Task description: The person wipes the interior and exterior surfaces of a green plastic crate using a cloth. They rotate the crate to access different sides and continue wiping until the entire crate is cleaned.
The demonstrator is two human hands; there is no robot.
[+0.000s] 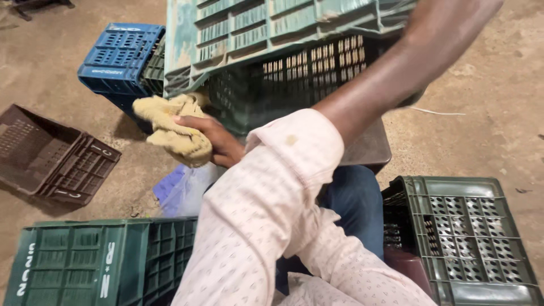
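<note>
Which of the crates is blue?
Only the blue crate at upper left, behind the cloth. The tilted one beside it and the two in the foreground are green; the flat one is brown.

Warm, even light; sharpness uneven.
Lit softly from above, with short dull shadows thrown on the dirt floor [498, 85] under the brown crate [54, 156] and left of the blue crate [120, 56]. No glare anywhere. Smeared by motion along the raised forearm [396, 73] and the pale green crate [272, 34] above it. Crisp below that forearm, on the sleeve [266, 215] weave and the dark green crate [470, 238] holes. Slightly bowed towards the corners.
</note>
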